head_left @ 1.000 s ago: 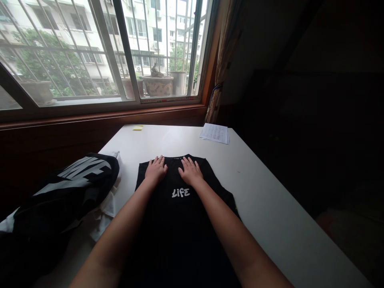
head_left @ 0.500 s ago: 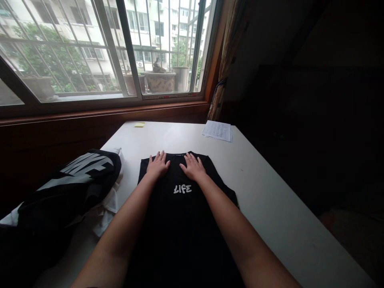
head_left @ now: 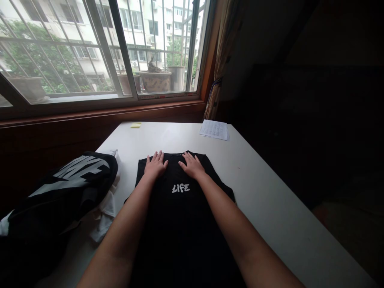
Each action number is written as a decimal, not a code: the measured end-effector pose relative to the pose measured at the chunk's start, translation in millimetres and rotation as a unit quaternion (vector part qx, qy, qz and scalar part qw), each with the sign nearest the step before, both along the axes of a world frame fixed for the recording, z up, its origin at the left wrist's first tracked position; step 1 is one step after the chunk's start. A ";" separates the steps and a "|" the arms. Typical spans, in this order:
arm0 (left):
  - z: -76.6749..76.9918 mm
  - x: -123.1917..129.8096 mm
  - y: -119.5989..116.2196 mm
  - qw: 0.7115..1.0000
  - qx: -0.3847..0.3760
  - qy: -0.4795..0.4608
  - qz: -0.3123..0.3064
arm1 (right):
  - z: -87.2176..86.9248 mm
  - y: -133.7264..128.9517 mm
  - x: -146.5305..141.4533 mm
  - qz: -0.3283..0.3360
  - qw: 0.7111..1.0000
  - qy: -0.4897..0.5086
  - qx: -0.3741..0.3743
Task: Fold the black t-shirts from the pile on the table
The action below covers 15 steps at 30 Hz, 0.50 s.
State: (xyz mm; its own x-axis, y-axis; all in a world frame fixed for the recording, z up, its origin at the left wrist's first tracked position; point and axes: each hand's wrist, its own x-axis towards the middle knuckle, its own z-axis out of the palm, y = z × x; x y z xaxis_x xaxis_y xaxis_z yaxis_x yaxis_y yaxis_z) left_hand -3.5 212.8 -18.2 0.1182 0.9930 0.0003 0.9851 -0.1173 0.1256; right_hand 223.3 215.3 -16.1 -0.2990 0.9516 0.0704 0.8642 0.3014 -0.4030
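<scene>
A black T-shirt (head_left: 183, 216) with small white lettering on its chest lies spread on the white table (head_left: 255, 180), its neckline toward the window. My left hand (head_left: 156, 165) rests flat on the shirt's upper left, fingers apart and fingertips at the collar edge. On the other side of the neckline, my right hand (head_left: 193, 165) lies palm down with fingers spread. Neither hand grips the cloth. My forearms cross over parts of the shirt's sides, and its lower end fades into dark shadow.
Heaped at the left are black and white clothes (head_left: 84, 172) with large grey lettering. Paper sheets (head_left: 214, 130) lie at the table's far right corner, and a yellow note (head_left: 136, 125) at the far left. A barred window (head_left: 99, 52) stands beyond.
The whole view has shifted slightly, so the table and window appear a little farther left. Both hands remain flat on the shirt near its collar.
</scene>
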 end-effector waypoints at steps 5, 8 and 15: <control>-0.1 0.1 1.3 1.000 -0.005 0.013 0.000 | 6.6 -19.8 26.6 0.008 0.987 0.147 0.057; -0.3 -0.4 1.5 1.000 -0.004 0.014 -0.002 | 13.9 -54.7 59.0 0.016 0.981 0.168 0.100; 1.7 -0.8 -0.8 1.000 0.006 -0.011 -0.004 | 11.7 -157.7 160.7 -0.046 0.987 0.113 0.107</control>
State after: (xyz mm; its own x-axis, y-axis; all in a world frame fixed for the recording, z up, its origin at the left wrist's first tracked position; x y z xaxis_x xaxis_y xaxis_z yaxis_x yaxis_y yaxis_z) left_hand -4.3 212.0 -16.5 0.1260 0.9919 0.0152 0.9812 -0.1269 0.1452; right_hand 384.0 57.6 -4.4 -0.1660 0.9303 0.3271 0.7875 0.3247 -0.5238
